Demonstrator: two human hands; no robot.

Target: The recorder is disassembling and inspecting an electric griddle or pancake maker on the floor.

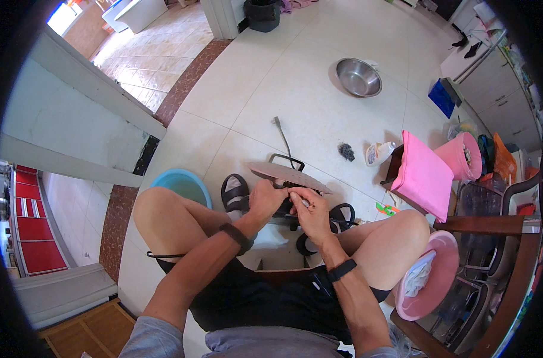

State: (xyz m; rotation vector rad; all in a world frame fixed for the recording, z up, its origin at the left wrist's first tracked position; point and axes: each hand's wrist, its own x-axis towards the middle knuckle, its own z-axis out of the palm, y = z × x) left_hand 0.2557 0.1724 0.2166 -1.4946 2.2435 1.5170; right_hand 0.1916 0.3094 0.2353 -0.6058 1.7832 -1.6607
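Between my feet stands an appliance with a broad pinkish-brown curved plate [289,175], seen nearly edge-on, and a black frame handle [286,159] beyond it. A dark cord with a plug [276,121] runs out from it over the floor. My left hand [266,199] is closed at the plate's near side, over dark parts. Close beside it, almost touching, my right hand [310,210] has its fingers pinched together, with a small pale bit showing among them. What either hand grips is hidden or too small to name.
A turquoise basin [183,180] sits left of my left sandal [234,190]. To the right are a white bottle [379,154], dark scouring wool [346,151], orange-green pliers or cutters [387,209], a pink cushion [417,176] and a pink basin [450,271] holding cloth. A steel bowl [359,77] lies farther off.
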